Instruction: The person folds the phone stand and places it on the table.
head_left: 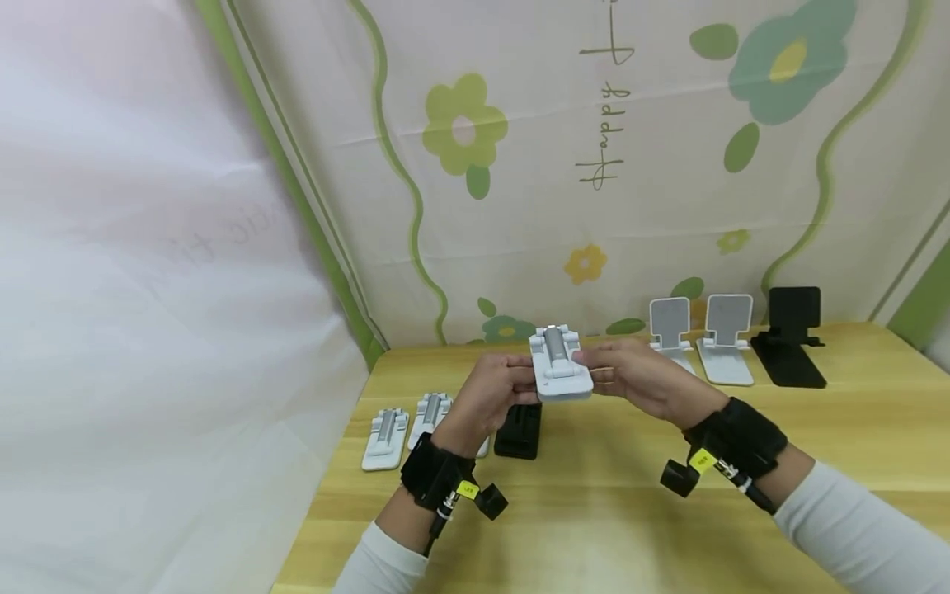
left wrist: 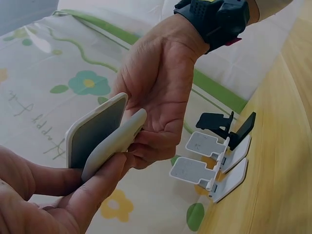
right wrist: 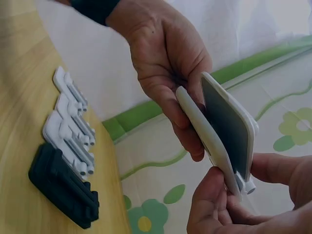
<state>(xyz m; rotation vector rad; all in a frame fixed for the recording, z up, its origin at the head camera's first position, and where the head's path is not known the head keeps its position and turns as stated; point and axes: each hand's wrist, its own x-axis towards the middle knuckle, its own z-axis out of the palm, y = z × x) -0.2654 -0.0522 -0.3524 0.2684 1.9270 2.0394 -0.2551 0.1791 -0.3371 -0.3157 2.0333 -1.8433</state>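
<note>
Above the table, a white folding phone stand (head_left: 560, 363) is held between both hands. My left hand (head_left: 486, 396) pinches its left side; in the left wrist view the thumb and fingers of that left hand (left wrist: 63, 195) grip one end. On the opposite side, my right hand (head_left: 646, 375) holds the stand by its edge, and the right wrist view shows the right hand (right wrist: 263, 200) pinching near the hinge. Both wrist views show the stand's grey-padded plate (right wrist: 226, 126) tilted partly away from the white base (left wrist: 114, 146), leaving a narrow wedge-shaped gap.
Folded white phone stands (head_left: 386, 439) and a folded black one (head_left: 519, 431) lie at the table's left. At the back right stand two unfolded white stands (head_left: 727, 338) and an unfolded black stand (head_left: 790, 338). A patterned curtain (head_left: 519, 214) hangs behind the wooden table (head_left: 609, 536).
</note>
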